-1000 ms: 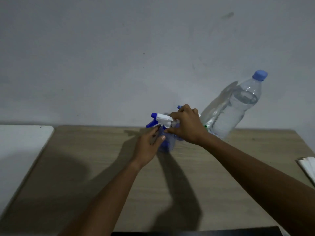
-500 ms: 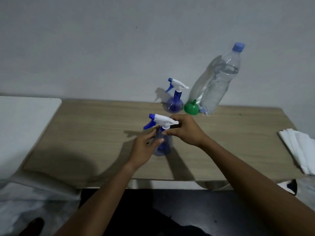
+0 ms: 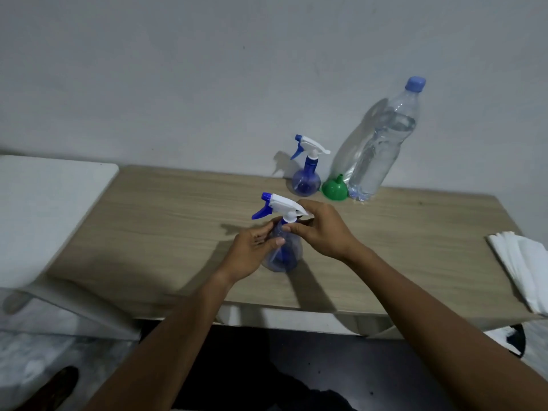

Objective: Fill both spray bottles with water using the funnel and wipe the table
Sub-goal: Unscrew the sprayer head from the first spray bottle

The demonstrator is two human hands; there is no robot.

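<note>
Head view is showing a grey wall (image 3: 207, 69) rising behind a pale wood surface (image 3: 166, 221). Standing at its far edge are a tall water bottle (image 3: 382, 143), a second spray bottle (image 3: 307, 176) and a green funnel (image 3: 335, 188); white cloths (image 3: 525, 268) are lying at right. Mid-surface, the left hand (image 3: 252, 256) is wrapping its fingers around the near spray bottle (image 3: 284, 253), while the right hand (image 3: 323, 229) is pinching its white-and-blue trigger head (image 3: 281, 206).

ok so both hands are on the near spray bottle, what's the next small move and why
Probably twist the white spray head off. The left hand steadies the near spray bottle while the right hand pinches its collar, and its top is on, so the green funnel by the water bottle cannot go in yet.
</note>
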